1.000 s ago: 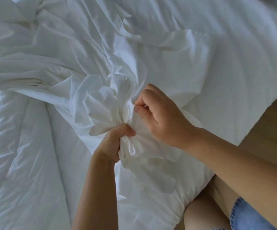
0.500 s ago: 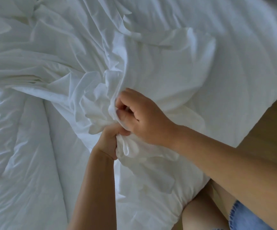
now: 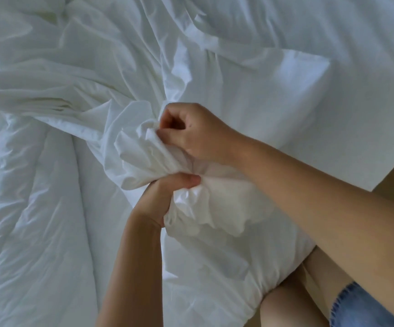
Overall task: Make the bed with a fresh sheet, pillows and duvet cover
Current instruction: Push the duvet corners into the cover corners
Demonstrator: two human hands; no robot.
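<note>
Duvet cover [image 3: 141, 156] bunched tight — left hand [image 3: 163, 197] grips it from below, right hand [image 3: 196, 135] pinches folds just above.

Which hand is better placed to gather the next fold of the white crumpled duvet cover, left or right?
Probably the right. The right hand pinches the topmost folds of the white crumpled duvet cover, nearest the loose cloth beyond; the left hand grips the bunch below as anchor.
</note>
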